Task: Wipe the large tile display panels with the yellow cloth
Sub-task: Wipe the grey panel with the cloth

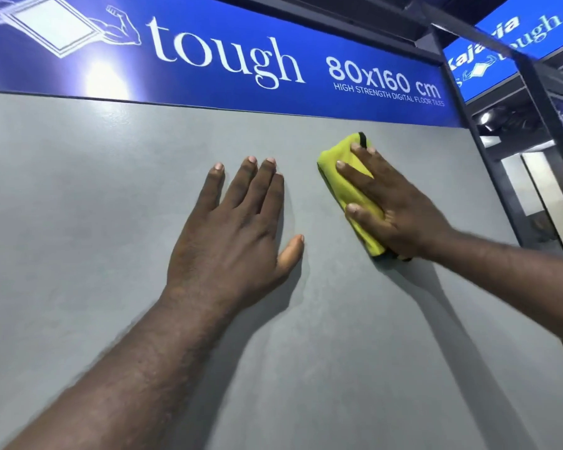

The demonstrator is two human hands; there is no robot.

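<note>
The grey tile display panel [78, 206] fills most of the head view, upright and matte, with soft shadows of both forearms falling across it. The left hand [231, 241] lies flat against the panel near its middle. Its fingers are straight and close together, the thumb is spread out to the side, and it holds nothing.

The right hand [400, 216] reaches in from the right edge and presses a folded yellow cloth [351, 194] against the panel, just beside the left hand and a little higher. Its fingers are straight and fanned over the cloth rather than wrapped round it, and the thumb lies across the cloth's lower part. The cloth sits in the upper right part of the panel, a short way below the panel's top edge. A dark strip shows at the cloth's top and bottom ends; it may be a stitched trim, but the view does not settle that.

Directly above the panel runs a blue sign [355, 34] with white lettering that reads "tough 80x160 cm" and, in smaller print, "HIGH STRENGTH DIGITAL FLOOR TILES". A black metal frame post [472, 128] stands along the panel's right edge. Beyond it, at the upper right, hangs a second blue sign [514, 43], partly crossed by a dark bar.
</note>
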